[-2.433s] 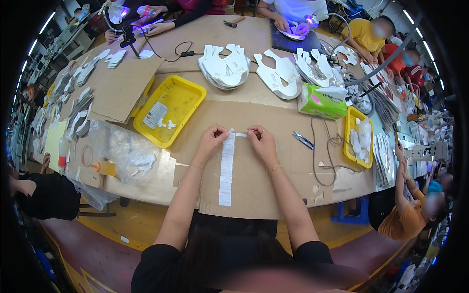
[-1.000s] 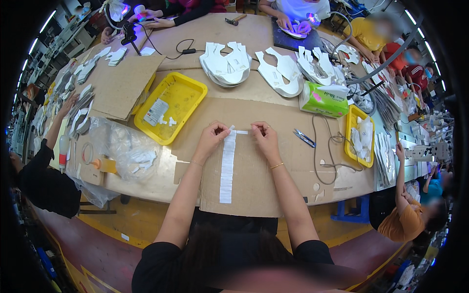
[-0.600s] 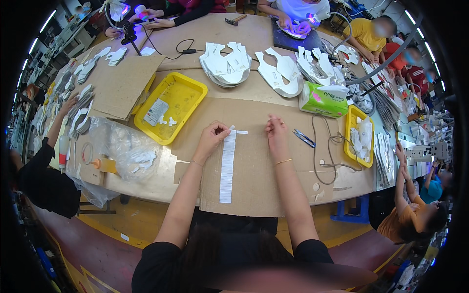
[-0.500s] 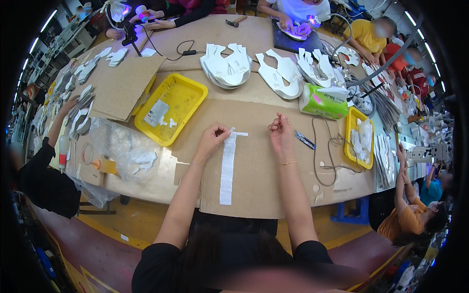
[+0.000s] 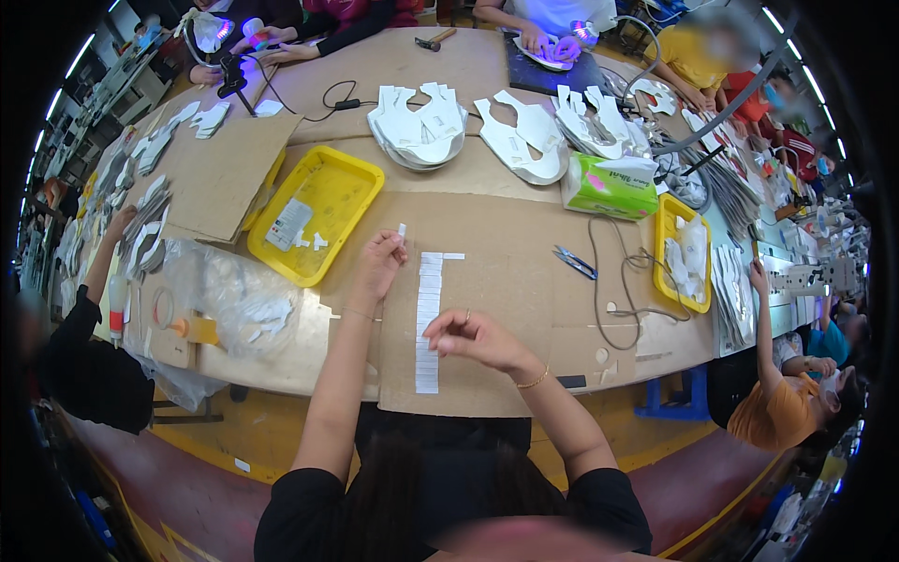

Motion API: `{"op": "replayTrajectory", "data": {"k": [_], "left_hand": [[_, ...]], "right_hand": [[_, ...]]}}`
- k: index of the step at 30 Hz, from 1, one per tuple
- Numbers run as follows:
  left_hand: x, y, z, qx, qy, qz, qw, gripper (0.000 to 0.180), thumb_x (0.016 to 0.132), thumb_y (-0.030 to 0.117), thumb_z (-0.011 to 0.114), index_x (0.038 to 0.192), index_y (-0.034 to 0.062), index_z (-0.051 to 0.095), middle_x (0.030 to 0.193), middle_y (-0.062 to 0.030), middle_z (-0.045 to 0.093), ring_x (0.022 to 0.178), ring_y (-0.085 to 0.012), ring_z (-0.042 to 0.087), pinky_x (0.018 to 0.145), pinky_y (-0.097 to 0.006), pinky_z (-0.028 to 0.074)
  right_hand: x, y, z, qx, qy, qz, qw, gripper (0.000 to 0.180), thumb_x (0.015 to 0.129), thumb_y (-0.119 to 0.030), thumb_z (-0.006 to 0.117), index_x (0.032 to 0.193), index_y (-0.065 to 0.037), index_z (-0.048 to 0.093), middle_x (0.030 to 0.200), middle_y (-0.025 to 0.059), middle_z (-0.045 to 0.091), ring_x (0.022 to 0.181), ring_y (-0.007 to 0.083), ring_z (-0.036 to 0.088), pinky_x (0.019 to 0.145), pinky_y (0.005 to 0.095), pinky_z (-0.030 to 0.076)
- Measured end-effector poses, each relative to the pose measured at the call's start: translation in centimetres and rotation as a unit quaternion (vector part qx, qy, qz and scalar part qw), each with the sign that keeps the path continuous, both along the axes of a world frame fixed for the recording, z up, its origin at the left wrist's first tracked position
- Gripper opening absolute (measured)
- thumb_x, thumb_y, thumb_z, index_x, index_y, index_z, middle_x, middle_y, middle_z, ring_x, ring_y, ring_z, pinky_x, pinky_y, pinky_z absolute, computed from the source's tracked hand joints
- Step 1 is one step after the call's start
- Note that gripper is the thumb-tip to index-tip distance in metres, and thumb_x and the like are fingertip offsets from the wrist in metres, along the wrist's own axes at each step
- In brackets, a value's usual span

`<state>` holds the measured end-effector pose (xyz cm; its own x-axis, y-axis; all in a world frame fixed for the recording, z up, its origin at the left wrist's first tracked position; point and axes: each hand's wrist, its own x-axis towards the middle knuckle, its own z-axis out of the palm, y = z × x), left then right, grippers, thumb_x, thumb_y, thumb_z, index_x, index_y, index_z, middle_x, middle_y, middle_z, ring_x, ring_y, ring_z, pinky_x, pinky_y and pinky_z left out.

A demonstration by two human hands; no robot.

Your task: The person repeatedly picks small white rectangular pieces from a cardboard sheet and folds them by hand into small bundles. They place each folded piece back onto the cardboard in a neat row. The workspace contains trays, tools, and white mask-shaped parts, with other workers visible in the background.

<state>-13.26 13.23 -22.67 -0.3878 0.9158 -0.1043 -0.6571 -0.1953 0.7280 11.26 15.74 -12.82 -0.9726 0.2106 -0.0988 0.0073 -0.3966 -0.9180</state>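
A long white strip of small labels lies lengthwise on the brown cardboard sheet in front of me. My left hand is raised just left of the strip's far end and pinches one small white label between its fingertips. My right hand hovers over the near half of the strip, at its right edge, with fingers curled and pinched together. I cannot see anything held in it.
A yellow tray with white scraps sits at the left, a clear plastic bag nearer. Blue snips, a cable, a green tissue pack, a second yellow tray and stacks of white cut pieces lie beyond. Other people work around the table.
My right hand left the strip's far end, lifted, then came back toward me to the strip's near half. My left hand now holds a small label lifted off the far end.
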Motion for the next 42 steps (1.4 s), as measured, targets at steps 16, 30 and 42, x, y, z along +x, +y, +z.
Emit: {"op": "replayTrajectory", "data": {"k": [16,30,42], "left_hand": [[6.9,-4.3,8.3,-0.143,0.202,-0.258,0.934,0.010,0.085,0.005,0.066,0.086,0.0004,0.057,0.082,-0.0104,0.065,0.067,-0.0138,0.066,0.049,-0.023,0.051],[8.8,-5.6,8.3,-0.153,0.252,-0.253,0.921,0.018,0.087,0.008,0.065,0.102,-0.0018,0.063,0.080,-0.0054,0.064,0.067,-0.0086,0.061,0.052,-0.021,0.049],[8.3,-6.4,8.3,-0.135,0.255,-0.205,0.935,0.017,0.088,0.011,0.066,0.101,0.0007,0.064,0.081,-0.0022,0.063,0.070,-0.0074,0.059,0.055,-0.021,0.048]], "right_hand": [[1.4,-4.3,3.1,0.175,0.026,0.112,0.978,0.033,0.084,-0.022,0.073,0.110,-0.004,0.063,0.094,0.0049,0.063,0.085,0.0147,0.059,0.082,0.0296,0.048],[1.7,-4.8,3.1,0.237,0.011,0.107,0.966,0.039,0.085,-0.028,0.071,0.113,-0.002,0.062,0.101,0.0091,0.064,0.088,0.0180,0.062,0.083,0.0312,0.050],[2.4,-4.2,2.6,0.235,-0.012,0.024,0.972,0.030,0.086,-0.018,0.070,0.111,-0.003,0.063,0.100,0.0073,0.063,0.088,0.0159,0.062,0.083,0.0298,0.050]]}}
